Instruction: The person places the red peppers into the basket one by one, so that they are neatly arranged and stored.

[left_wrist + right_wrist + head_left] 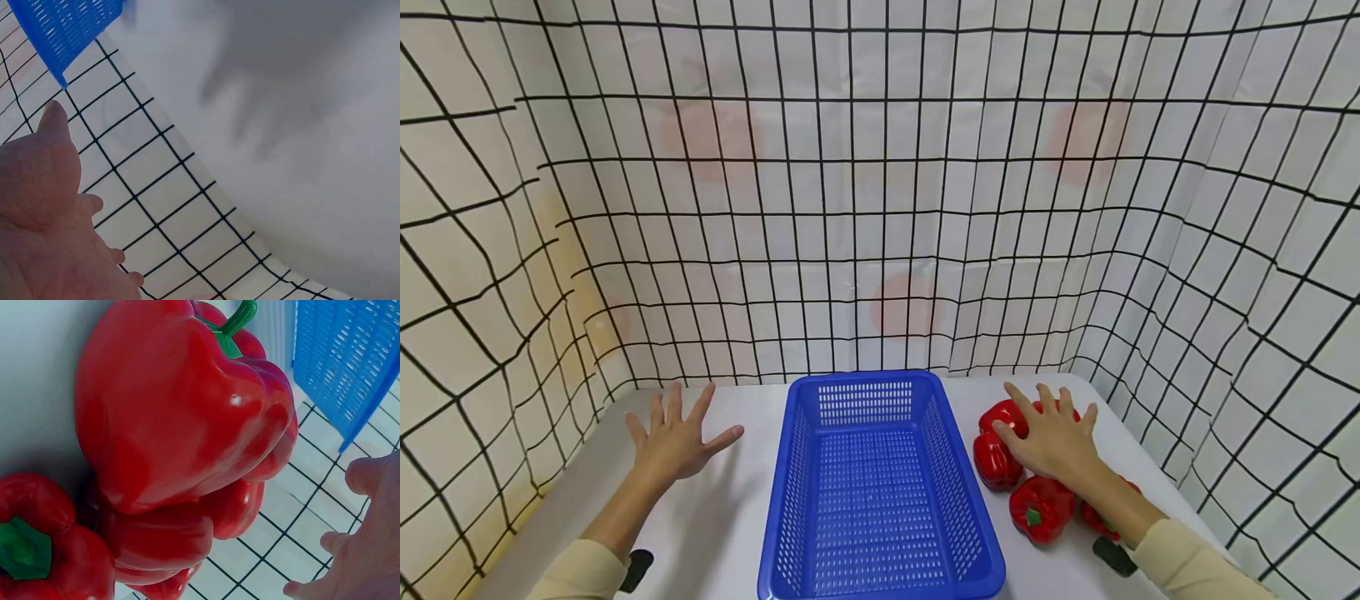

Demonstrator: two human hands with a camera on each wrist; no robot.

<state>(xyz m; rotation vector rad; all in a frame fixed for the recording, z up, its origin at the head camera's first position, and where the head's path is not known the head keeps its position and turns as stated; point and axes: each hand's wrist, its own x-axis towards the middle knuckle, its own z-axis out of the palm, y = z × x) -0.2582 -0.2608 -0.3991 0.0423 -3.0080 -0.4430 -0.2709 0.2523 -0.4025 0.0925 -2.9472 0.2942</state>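
A blue plastic basket (880, 508) with perforated walls stands on the white table, and nothing lies inside it. Several red bell peppers (1041, 508) with green stems lie to its right; the right wrist view shows one large red bell pepper (181, 406) close up. My right hand (1052, 437), fingers spread, hovers over the peppers and partly hides them; whether it touches any cannot be told. On the basket's left, my left hand (673, 442) is held above the table with its fingers spread, holding nothing, its shadow below.
Black grid netting (865, 183) over white sheeting rises at the back and both sides. The white table (722, 517) shows on either side of the basket. A dark wrist strap (638, 570) sits on the left wrist.
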